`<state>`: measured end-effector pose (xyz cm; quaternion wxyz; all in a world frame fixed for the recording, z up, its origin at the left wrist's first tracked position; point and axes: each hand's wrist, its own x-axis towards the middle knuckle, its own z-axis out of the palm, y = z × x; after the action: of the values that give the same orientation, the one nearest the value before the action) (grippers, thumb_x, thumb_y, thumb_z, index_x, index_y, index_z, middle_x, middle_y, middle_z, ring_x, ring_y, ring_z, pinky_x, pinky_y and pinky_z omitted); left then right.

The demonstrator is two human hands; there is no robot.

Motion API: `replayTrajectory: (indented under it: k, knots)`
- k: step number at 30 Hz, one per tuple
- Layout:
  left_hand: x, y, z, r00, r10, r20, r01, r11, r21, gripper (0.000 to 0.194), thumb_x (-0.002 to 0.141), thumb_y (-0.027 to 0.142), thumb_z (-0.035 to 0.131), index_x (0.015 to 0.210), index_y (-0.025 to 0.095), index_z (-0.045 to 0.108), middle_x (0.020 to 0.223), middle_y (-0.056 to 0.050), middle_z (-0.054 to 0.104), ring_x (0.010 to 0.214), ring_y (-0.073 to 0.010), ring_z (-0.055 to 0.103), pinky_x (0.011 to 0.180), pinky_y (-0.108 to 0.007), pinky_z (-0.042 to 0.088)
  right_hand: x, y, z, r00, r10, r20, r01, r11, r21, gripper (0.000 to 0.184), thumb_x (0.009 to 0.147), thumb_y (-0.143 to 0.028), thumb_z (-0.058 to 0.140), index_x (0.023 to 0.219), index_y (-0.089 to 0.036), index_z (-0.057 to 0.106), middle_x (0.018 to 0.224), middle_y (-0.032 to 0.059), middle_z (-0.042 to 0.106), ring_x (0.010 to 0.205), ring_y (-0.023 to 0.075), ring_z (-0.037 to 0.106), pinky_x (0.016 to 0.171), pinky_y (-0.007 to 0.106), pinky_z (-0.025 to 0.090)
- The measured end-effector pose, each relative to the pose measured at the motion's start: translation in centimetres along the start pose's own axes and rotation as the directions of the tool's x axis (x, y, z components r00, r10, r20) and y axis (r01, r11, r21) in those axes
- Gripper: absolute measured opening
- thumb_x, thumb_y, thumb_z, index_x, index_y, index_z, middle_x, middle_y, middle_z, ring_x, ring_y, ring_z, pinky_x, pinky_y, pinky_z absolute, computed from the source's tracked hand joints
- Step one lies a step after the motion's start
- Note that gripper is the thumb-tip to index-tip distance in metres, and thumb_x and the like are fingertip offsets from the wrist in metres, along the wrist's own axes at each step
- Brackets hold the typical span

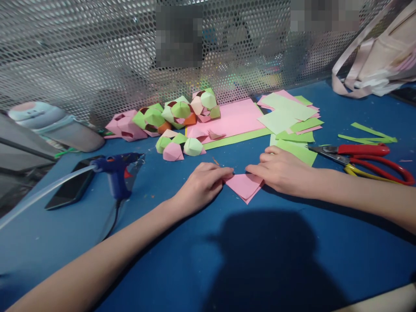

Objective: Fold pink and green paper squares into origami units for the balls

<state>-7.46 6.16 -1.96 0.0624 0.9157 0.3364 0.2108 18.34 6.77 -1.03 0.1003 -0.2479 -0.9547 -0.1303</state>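
Note:
On the blue table in front of me lies a pink sheet of paper (pixel 245 187), folded into a triangle with its point toward me. My left hand (pixel 204 184) has its fingers closed at the paper's left corner, thumb and forefinger along the top fold. At the right corner, my right hand (pixel 281 171) presses the fold with its fingertips, the other fingers curled. Beyond the hands sit small folded paper pieces (pixel 173 151) in pink and green. Behind them stands a row of assembled paper shapes (pixel 152 119), partly overlapping one another.
A blue glue gun (pixel 113 173) stands at left beside a dark phone (pixel 69 186). Loose pink and green sheets (pixel 289 113) lie at the back. Red-handled pliers (pixel 364 150) and scissors (pixel 398 162) overlap near my right forearm. A perforated metal panel (pixel 97 47) borders the table.

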Motion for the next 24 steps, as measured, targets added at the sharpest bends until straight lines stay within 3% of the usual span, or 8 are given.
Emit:
replayTrajectory:
  k: [4,9,14,16,19,21,24]
  knots:
    - [-0.4,0.1,-0.5,0.999,-0.032,-0.018,0.033,0.999,0.031,0.03,0.089,0.017,0.05,0.117,0.018,0.06,0.098,-0.008,0.071,0.091,-0.0189,0.062,0.084,-0.035,0.047,-0.2,0.1,-1.2,0.997,0.007,0.075,-0.001,0.997,-0.083,0.021,0.085,-0.01,0.044,0.095,-0.014,0.062,0.063,0.0072,0.062,0.063,0.0208,0.048,0.072,0.036,0.026]
    - [-0.5,0.2,-0.4,0.995,-0.096,-0.033,0.097,0.995,0.004,0.034,0.089,0.02,0.051,0.122,0.018,0.056,0.091,-0.007,0.07,0.087,-0.0184,0.062,0.083,-0.035,0.046,-0.3,0.0,-1.7,0.992,0.04,0.118,-0.032,0.997,-0.066,0.018,0.084,-0.007,0.045,0.088,-0.015,0.062,0.06,0.0069,0.062,0.061,0.0201,0.049,0.069,0.035,0.026]
    - [0.0,0.8,-0.5,0.979,-0.197,-0.041,0.193,0.977,-0.096,0.032,0.084,0.028,0.057,0.114,0.017,0.059,0.095,-0.006,0.065,0.088,-0.0187,0.058,0.081,-0.032,0.046,0.0,0.3,-1.2,0.984,0.176,-0.006,-0.171,0.966,0.194,0.02,0.09,-0.016,0.045,0.098,-0.015,0.063,0.077,0.0079,0.068,0.072,0.02,0.057,0.071,0.034,0.032]
    - [0.3,1.2,-0.7,0.956,-0.291,-0.021,0.285,0.946,-0.153,0.025,0.083,0.033,0.059,0.102,0.016,0.062,0.087,-0.004,0.063,0.079,-0.0171,0.056,0.073,-0.029,0.046,0.3,0.3,-0.9,0.95,0.309,-0.043,-0.266,0.873,0.408,0.023,0.09,-0.018,0.047,0.108,-0.016,0.062,0.089,0.0067,0.07,0.078,0.0186,0.06,0.073,0.032,0.037]
    - [0.6,2.1,-0.9,0.882,-0.47,0.041,0.46,0.836,-0.299,0.025,0.083,0.036,0.059,0.096,0.015,0.064,0.08,-0.002,0.062,0.07,-0.015,0.055,0.062,-0.026,0.043,0.6,0.0,-0.7,0.868,0.496,-0.007,-0.357,0.635,0.685,0.029,0.087,-0.018,0.051,0.115,-0.017,0.059,0.09,0.0033,0.069,0.078,0.0152,0.062,0.069,0.027,0.044]
    - [0.7,2.6,-0.9,0.842,-0.532,0.09,0.514,0.74,-0.434,0.028,0.082,0.035,0.059,0.102,0.015,0.063,0.089,-0.003,0.065,0.075,-0.0165,0.058,0.063,-0.026,0.045,0.7,-0.2,-0.6,0.829,0.559,0.027,-0.371,0.513,0.774,0.028,0.086,-0.019,0.053,0.113,-0.017,0.06,0.084,0.0016,0.067,0.074,0.0135,0.061,0.067,0.026,0.046]
    - [0.9,3.2,-0.7,0.811,-0.559,0.174,0.537,0.592,-0.601,0.031,0.081,0.03,0.061,0.108,0.015,0.062,0.097,-0.005,0.067,0.082,-0.0189,0.061,0.068,-0.028,0.048,0.7,-0.5,-0.2,0.811,0.583,0.049,-0.364,0.438,0.822,0.026,0.085,-0.019,0.054,0.11,-0.017,0.061,0.083,0.0012,0.066,0.073,0.0127,0.06,0.068,0.026,0.047]
